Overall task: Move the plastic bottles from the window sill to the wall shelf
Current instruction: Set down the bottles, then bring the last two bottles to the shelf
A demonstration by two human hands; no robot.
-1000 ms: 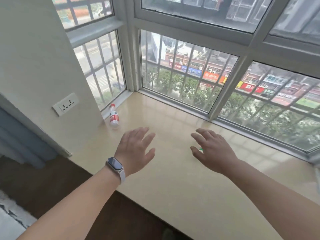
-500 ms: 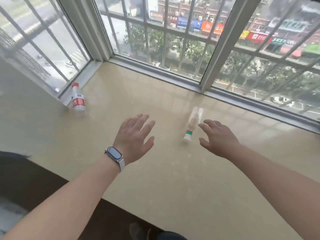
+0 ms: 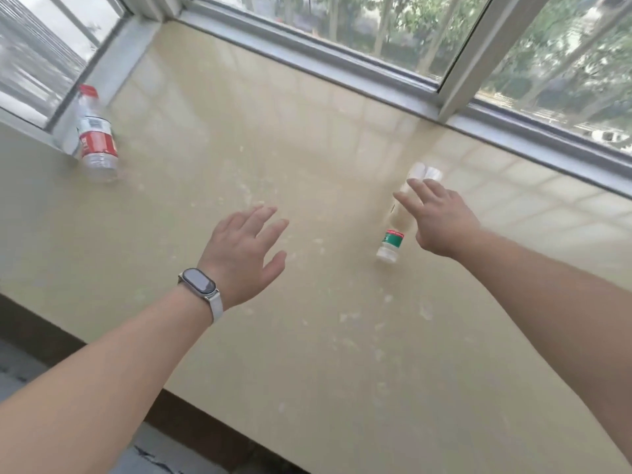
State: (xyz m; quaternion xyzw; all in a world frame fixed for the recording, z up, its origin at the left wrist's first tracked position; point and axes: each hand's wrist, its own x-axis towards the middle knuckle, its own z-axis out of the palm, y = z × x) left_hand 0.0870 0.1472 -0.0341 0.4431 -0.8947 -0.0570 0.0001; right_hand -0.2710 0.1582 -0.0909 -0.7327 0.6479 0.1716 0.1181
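A clear plastic bottle with a red label and red cap (image 3: 95,138) lies on the beige window sill (image 3: 307,138) in the far left corner, against the window frame. A second clear bottle with a green label and white cap (image 3: 392,239) lies on the sill to the right, cap toward me. My right hand (image 3: 437,217) hovers over this bottle with fingers spread, hiding part of its body; I cannot tell if it touches. My left hand (image 3: 244,254), with a smart band on the wrist, is held open above the middle of the sill, holding nothing.
Grey window frames (image 3: 342,63) with barred glass run along the far and left sides of the sill. The sill's near edge (image 3: 239,436) drops to a dark band and floor at the lower left. Pale smudges dot the sill surface.
The view has tilted down and closer to the sill. My right hand has reached forward over the green-label bottle. My left hand stays open over the sill's middle.
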